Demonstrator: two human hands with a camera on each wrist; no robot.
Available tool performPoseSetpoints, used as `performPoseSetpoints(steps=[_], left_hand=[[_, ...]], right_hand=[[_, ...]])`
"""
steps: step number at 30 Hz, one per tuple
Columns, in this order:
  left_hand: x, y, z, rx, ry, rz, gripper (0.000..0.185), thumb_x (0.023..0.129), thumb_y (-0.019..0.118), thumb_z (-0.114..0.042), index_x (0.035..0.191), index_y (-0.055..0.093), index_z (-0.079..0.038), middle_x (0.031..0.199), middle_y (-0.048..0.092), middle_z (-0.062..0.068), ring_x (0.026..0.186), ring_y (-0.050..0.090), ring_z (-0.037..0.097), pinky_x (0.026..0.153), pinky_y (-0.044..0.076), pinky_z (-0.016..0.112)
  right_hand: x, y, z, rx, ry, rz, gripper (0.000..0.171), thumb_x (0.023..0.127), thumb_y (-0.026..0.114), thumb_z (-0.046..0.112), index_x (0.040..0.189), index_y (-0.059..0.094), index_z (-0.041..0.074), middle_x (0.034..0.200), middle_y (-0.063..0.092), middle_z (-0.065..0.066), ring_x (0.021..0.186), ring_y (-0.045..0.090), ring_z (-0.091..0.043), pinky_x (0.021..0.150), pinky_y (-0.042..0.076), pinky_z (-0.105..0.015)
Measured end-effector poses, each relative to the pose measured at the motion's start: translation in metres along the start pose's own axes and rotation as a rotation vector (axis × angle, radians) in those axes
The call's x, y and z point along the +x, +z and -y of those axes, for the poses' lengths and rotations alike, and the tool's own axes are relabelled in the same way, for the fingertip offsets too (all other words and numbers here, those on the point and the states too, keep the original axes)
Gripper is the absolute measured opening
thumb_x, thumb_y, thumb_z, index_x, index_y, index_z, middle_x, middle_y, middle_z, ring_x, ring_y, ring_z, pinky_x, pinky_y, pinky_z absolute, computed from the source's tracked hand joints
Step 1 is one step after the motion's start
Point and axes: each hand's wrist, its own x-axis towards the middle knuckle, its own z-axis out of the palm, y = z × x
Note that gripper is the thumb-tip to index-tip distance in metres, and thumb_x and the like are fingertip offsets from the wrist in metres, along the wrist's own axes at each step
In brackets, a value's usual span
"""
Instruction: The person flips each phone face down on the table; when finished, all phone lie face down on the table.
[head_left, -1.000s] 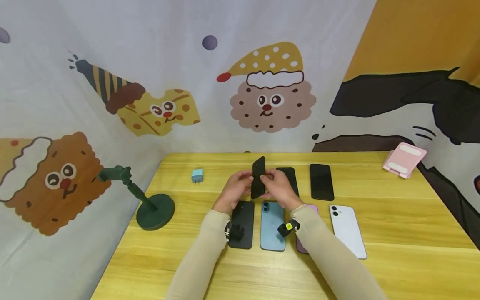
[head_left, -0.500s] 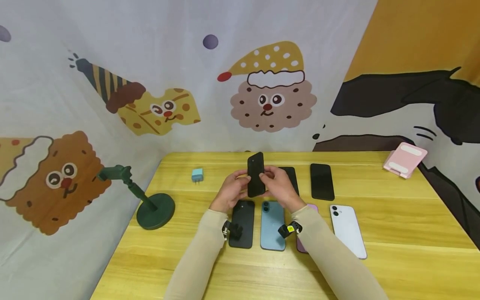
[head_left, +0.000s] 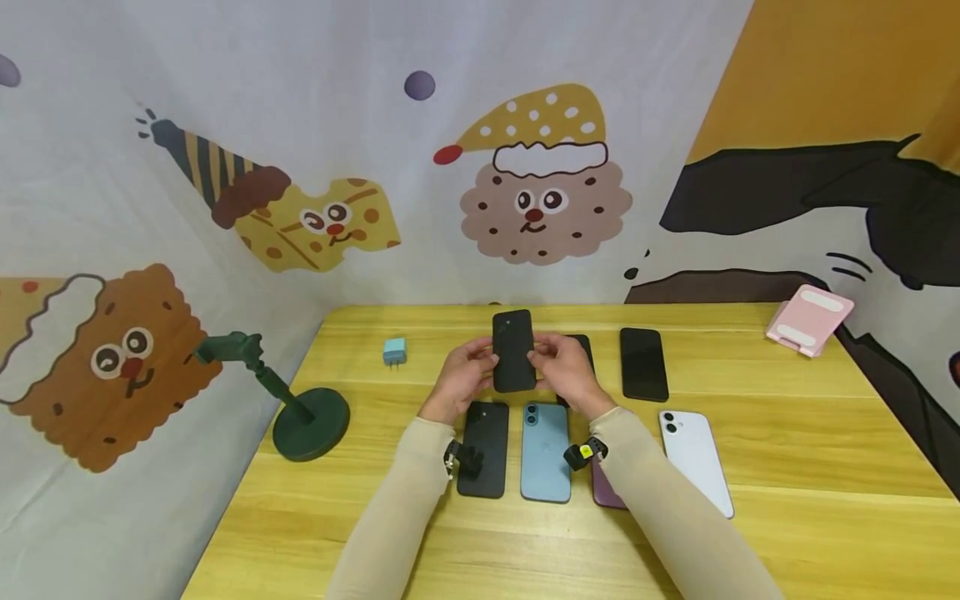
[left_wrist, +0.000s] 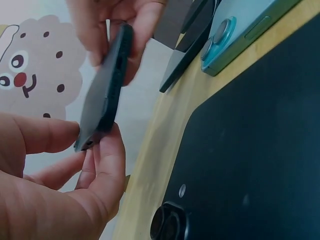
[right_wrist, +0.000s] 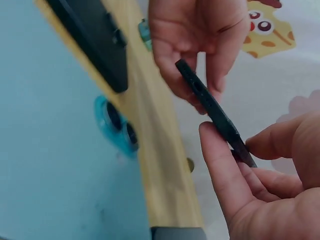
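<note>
A black phone (head_left: 513, 350) is held upright above the back-middle of the table, its broad face toward the head camera. My left hand (head_left: 459, 379) pinches its left edge between thumb and fingers, and my right hand (head_left: 568, 371) grips the right edge the same way. Both wrist views show the phone (left_wrist: 106, 92) nearly edge-on, with small openings along its rim; I cannot tell whether it wears a case. Just below the hands lie another black phone (head_left: 491, 429) and a blue phone (head_left: 545, 454). Partly hidden by my right arm are a purple phone (head_left: 604, 487) and a dark phone (head_left: 583, 346).
A white phone (head_left: 697, 462) and a black phone (head_left: 643, 364) lie to the right. At the back right corner stands a pink folding stand (head_left: 813, 317). To the left are a blue charger plug (head_left: 394, 350) and a green stand (head_left: 311, 425) on the wooden table (head_left: 525, 554).
Between my hands the black phone has turned from nearly edge-on to broad face toward the head camera. My right hand has shifted slightly to the right. The phones on the table have not moved.
</note>
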Motion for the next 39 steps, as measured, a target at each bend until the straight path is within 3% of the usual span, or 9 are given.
performPoseSetpoints(steps=[5,9,23,32,39], left_hand=[[0.001,0.001,0.001,0.027,0.011,0.017,0.048,0.107,0.058,-0.005,0.155,0.051,-0.002,0.147,0.056,0.021,0.127,0.063,0.030,0.100,0.059,0.038],[0.002,0.002,0.002,0.059,0.003,0.032,0.048,0.106,0.057,-0.003,0.154,0.050,0.003,0.148,0.055,0.024,0.134,0.062,0.034,0.108,0.056,0.043],[0.004,-0.002,0.007,0.185,-0.059,0.023,0.052,0.106,0.060,-0.008,0.156,0.048,0.002,0.153,0.054,0.022,0.141,0.057,0.034,0.117,0.048,0.046],[0.004,-0.004,0.006,0.206,-0.077,0.036,0.054,0.107,0.061,-0.013,0.157,0.046,0.002,0.156,0.052,0.021,0.143,0.055,0.033,0.119,0.046,0.048],[0.002,-0.003,0.007,0.213,-0.062,0.038,0.058,0.107,0.060,-0.015,0.159,0.042,0.003,0.157,0.050,0.023,0.143,0.054,0.035,0.118,0.047,0.049]], right_hand=[[0.004,-0.001,-0.009,-0.078,0.015,-0.014,0.049,0.106,0.063,0.011,0.153,0.053,0.000,0.133,0.062,-0.024,0.112,0.073,-0.039,0.077,0.066,-0.039],[0.005,-0.001,-0.016,-0.179,0.006,-0.029,0.049,0.105,0.065,0.010,0.152,0.055,0.000,0.132,0.066,-0.023,0.106,0.076,-0.034,0.074,0.066,-0.034],[0.007,0.007,-0.020,-0.401,-0.030,-0.062,0.045,0.099,0.072,0.009,0.143,0.065,0.002,0.123,0.076,-0.018,0.087,0.079,-0.021,0.072,0.065,-0.032],[0.004,0.010,-0.016,-0.546,-0.070,-0.087,0.043,0.098,0.075,0.018,0.137,0.070,0.001,0.123,0.077,-0.017,0.110,0.074,-0.031,0.091,0.062,-0.047],[0.001,0.009,-0.015,-0.511,-0.057,-0.078,0.046,0.098,0.075,0.019,0.139,0.068,-0.001,0.126,0.076,-0.020,0.113,0.075,-0.034,0.091,0.063,-0.048]])
